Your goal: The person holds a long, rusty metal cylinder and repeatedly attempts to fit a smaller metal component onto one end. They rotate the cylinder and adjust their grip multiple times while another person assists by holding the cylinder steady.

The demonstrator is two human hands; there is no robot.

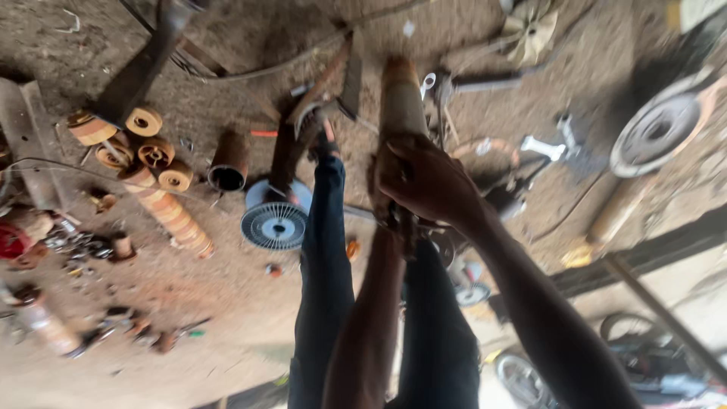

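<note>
Forearms crossed over dark trouser legs point(326, 280) | right hand point(424, 178) closed around rusty cylindrical motor body point(401, 95) | left hand point(390, 216) hidden beneath, grip undeterminable | grey fan cover point(274, 224) beside left leg

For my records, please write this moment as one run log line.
right hand: grips rusty metal cylinder | left hand: mostly hidden under it | nearby: white fan guard on dirt ground

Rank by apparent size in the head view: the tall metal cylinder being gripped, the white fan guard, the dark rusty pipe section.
1. Tall metal cylinder, partly hidden by the hands.
2. White fan guard.
3. Dark rusty pipe section.
The last two are close; blur makes their order unsure.
</note>
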